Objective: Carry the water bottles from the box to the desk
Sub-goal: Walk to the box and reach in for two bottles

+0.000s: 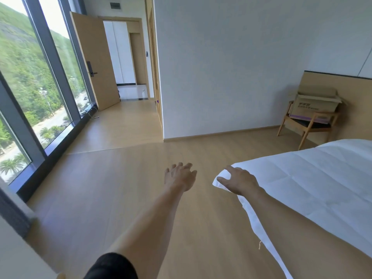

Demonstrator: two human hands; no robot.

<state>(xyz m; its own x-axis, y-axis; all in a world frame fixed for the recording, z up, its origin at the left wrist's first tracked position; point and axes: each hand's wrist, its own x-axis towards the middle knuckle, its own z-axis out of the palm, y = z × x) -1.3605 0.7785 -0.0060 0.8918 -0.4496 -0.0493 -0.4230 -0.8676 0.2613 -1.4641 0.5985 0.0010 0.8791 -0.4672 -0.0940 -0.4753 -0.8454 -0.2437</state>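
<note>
The cardboard box [316, 103] sits on a wooden chair [308, 125] against the wall, far ahead of my grip and off to its right, flaps up. From here I cannot see inside it, so the water bottles it is meant to hold stay unconfirmed; none shows anywhere in the room. No surface to receive them is in sight either.

My left hand [179, 176] reaches forward over the wooden floor [124, 188], fingers spread and released, holding nothing. My right hand [237, 181] hangs just beside it, equally loose and empty, over the near corner of the white bed [314, 178]; whether it touches the sheet I cannot tell.

As I judge it, the fetching has not begun: both hands are bare and the box is well apart from them.

Risks from here: the bed corner juts into the path between my grip and the chair, so a direct line could catch a leg on it. The box perches on other flat items on the seat, so pulling bottles out one-handed might tip or slide it. Raised flaps may hide the contents until I am above them.
</note>
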